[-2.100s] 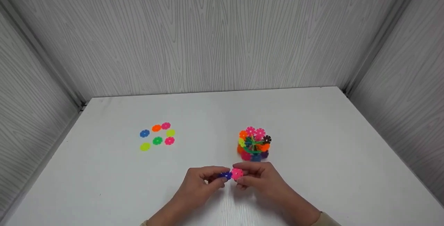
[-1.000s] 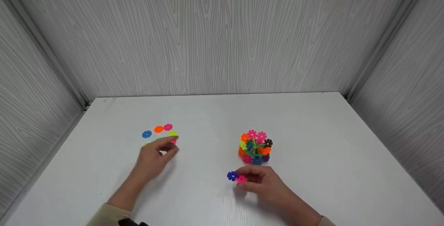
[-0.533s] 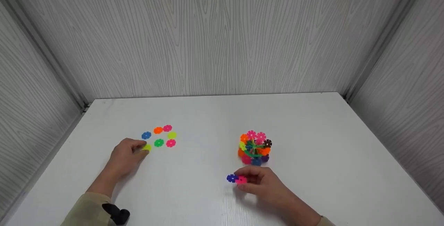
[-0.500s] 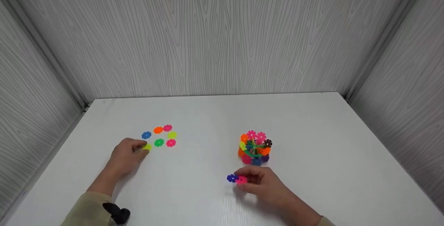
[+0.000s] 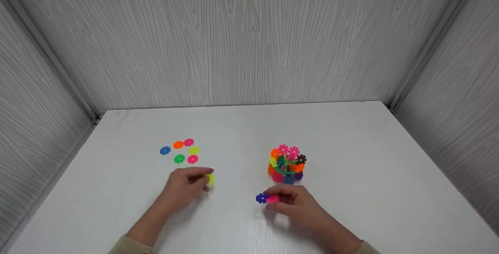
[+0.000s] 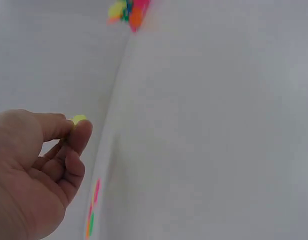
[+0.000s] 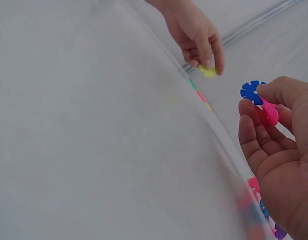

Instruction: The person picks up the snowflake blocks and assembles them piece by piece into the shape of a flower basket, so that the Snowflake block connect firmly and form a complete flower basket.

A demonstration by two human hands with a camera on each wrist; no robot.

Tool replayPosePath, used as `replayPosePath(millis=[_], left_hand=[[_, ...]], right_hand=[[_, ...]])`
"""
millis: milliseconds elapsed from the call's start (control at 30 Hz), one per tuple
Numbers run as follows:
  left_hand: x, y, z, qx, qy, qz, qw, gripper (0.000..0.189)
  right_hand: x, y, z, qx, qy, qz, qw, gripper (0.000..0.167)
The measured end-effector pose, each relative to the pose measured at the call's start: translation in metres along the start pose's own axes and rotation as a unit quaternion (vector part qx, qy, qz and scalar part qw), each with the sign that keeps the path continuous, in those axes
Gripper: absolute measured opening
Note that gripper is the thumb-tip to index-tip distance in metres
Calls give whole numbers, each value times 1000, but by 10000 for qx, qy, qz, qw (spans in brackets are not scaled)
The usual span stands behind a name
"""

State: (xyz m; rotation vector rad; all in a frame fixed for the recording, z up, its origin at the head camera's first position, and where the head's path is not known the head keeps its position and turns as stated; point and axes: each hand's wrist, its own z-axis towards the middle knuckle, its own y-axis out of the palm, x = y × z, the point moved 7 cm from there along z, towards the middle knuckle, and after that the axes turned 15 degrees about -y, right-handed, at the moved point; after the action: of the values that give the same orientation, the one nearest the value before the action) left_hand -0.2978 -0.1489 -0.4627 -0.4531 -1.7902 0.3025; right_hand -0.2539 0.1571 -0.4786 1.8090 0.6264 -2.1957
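Between thumb and fingers my left hand (image 5: 185, 187) pinches a yellow snowflake disc (image 5: 210, 179), raised off the table; the left wrist view shows just a sliver of this yellow disc (image 6: 79, 119). My right hand (image 5: 294, 203) pinches a pink snowflake disc (image 7: 270, 113) joined to a dark blue snowflake disc (image 5: 262, 198), which points toward the left hand. The two hands are apart, at the near middle of the table. Right behind the right hand stands a round assembly of many-coloured snowflake discs (image 5: 287, 164).
Loose discs lie flat at the left: blue (image 5: 165, 150), orange (image 5: 178, 144), green (image 5: 179, 158), yellow (image 5: 194, 150) and two pink ones, one of them a pink disc (image 5: 192, 159). Grey wood-grain panels (image 5: 241, 39) close off the white table (image 5: 335, 129) at the back and sides.
My left hand left the joined discs, reached to the loose discs, took hold of the nearest yellow disc and carried it right. The right hand keeps the blue-pink pair almost in place.
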Motion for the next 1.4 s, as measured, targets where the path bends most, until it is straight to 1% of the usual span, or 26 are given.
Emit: replayPosePath(millis=[100,167,233,300,400,500,667,867,933,1033,1133,1200,1333,1400], left_hand=[[23,42,-18,-723,359,-323,9962,34],[32,63,-28,-1077,608,-465,9912,36],[36,78,-34,-1289,734,-650,9868,38],[37,87,-38,-1363,795,-848,9838,40],[35,92,-39,-1338,879,-1106,9809,41],[33,93,-39,-1333,875,-1234,9795,42],[31,96,-38,-1442,725,-1374,9773,43],[31,98,-38,-1376,542,-1693,9744,43],[30,100,-38,-1436,480,-1727,9733,45],[30,103,-40,-1562,493,-1679,9721,47],[31,104,-40,-1623,517,-1613,9721,47],[31,104,-40,-1645,477,-1591,9723,44],[32,106,-40,-1754,433,-1659,9695,40],[32,106,-40,-1770,420,-1625,9698,40]], right_hand=[[-1,0,1,2,-151,7,9999,24],[-2,0,2,25,-219,70,9997,24],[-2,0,3,70,-209,182,9996,24],[-2,0,4,129,-223,297,9992,25],[-2,-1,5,169,-292,416,9986,25],[-3,-1,5,166,-393,471,9980,25],[-2,-2,4,182,-467,502,9975,26],[-3,-1,2,212,-458,498,9975,29],[-4,0,2,187,-509,489,9973,30],[-6,0,2,133,-659,417,9969,30],[-7,1,2,21,-821,387,9959,29],[-7,1,2,-44,-829,391,9958,28],[-6,1,3,-151,-793,431,9958,26],[-6,1,3,-162,-782,459,9957,26]])
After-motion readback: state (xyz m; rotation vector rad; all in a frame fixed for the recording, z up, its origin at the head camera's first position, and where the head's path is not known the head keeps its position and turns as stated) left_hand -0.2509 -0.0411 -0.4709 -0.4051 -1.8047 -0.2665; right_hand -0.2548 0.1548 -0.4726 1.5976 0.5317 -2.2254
